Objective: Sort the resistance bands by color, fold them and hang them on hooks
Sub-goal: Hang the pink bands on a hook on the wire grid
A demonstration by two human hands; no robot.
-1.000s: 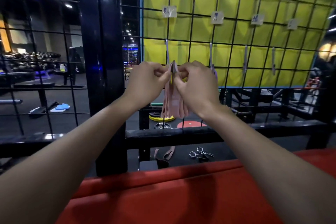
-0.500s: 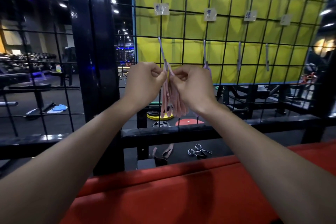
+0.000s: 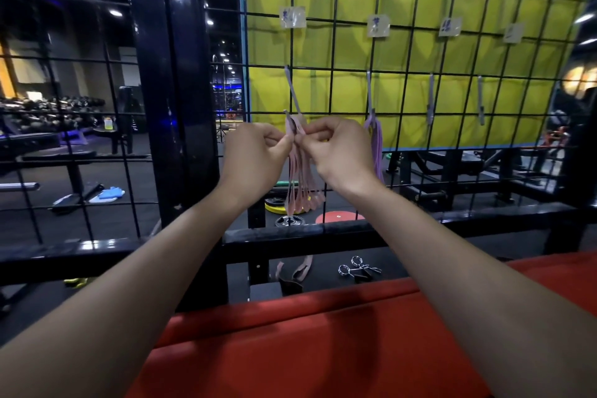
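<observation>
You've got both hands up at the wire grid: left hand and right hand each w/ a closed pinch grip on the top fold of the pink bands, right under the leftmost hook, prob. so the loops stay bunched while they go on. Purple bands hang on the next hook over.

black wire grid w/ 4 hooks in a row. leftmost hook has pink bands, next hook purple bands, the 2 hooks on the right look bare. paper labels clipped above.
</observation>
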